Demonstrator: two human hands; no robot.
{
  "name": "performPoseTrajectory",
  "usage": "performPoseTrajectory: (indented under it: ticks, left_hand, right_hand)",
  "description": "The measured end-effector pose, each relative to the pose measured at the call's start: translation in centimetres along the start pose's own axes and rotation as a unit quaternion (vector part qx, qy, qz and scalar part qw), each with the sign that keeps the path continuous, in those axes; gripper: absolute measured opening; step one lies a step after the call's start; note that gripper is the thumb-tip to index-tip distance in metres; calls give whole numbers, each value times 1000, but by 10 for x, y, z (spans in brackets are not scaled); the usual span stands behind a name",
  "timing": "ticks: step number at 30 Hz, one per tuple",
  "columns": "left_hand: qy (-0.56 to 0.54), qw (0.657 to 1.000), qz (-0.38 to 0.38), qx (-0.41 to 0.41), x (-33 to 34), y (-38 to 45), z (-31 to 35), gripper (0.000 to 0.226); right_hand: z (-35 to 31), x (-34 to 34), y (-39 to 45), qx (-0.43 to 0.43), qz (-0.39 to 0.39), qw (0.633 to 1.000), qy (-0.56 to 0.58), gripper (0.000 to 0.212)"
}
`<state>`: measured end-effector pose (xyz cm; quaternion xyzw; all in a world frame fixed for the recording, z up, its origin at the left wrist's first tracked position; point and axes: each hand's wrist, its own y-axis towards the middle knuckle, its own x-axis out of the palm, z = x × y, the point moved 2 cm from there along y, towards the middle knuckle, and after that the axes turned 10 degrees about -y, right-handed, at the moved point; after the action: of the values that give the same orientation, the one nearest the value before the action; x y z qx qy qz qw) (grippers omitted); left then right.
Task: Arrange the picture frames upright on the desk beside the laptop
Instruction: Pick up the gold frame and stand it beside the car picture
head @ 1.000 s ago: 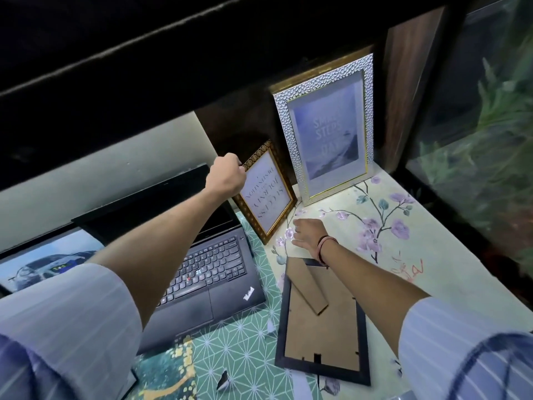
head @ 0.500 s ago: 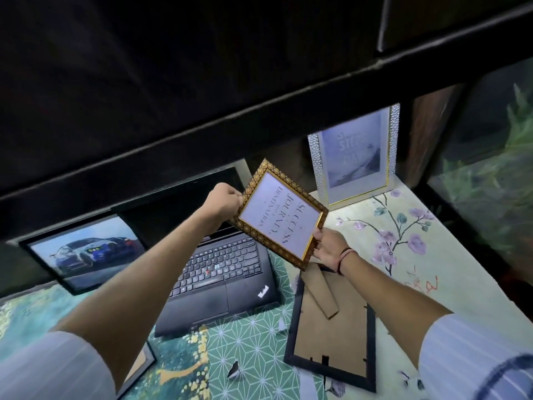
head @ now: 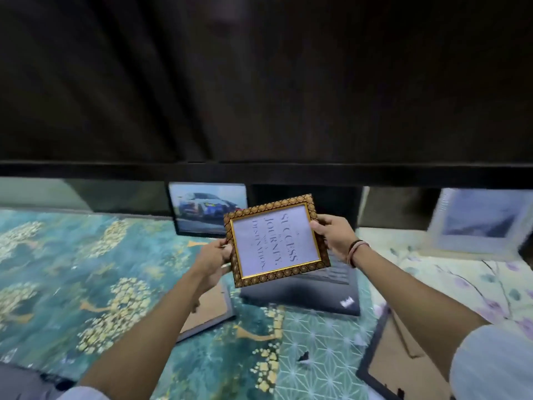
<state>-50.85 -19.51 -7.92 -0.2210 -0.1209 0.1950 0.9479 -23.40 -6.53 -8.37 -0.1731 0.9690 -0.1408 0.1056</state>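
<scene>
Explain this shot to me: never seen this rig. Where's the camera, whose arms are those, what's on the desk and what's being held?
There is no robot here. A person wears one wide-angle camera on the head, looking forward and down, so the two arms are their own. The left hand and right hand grip opposite sides of a small gold frame, held in the air, its printed text turned sideways. Under it sits a black laptop. A framed car picture stands at the back, and a blurred silver frame stands at far right. Two more frames lie face down: one under the left forearm, a black one at lower right. Patterned mats cover the desk.
</scene>
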Motion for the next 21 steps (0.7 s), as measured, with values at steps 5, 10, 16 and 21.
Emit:
performPoseTrajectory:
  ticks: [5,10,16,21]
  left_hand:
    - [-167,981,91,-32,-151,22,0,37]
    - [-310,942,117,-51,-274,66,3,36]
    - [-429,886,154,-84,-363,142,23,27]
    - [-508,843,141,-110,-391,207,41,35]
  right_hand:
    - [-101,160,49,-99,-59,967,-226,17]
    - [-182,331,93,-157,-57,877,-450,20]
    - [-238,469,150,-189,-45,829,-525,26]
    - [-242,528,203,-223,-40,787,-574,30]
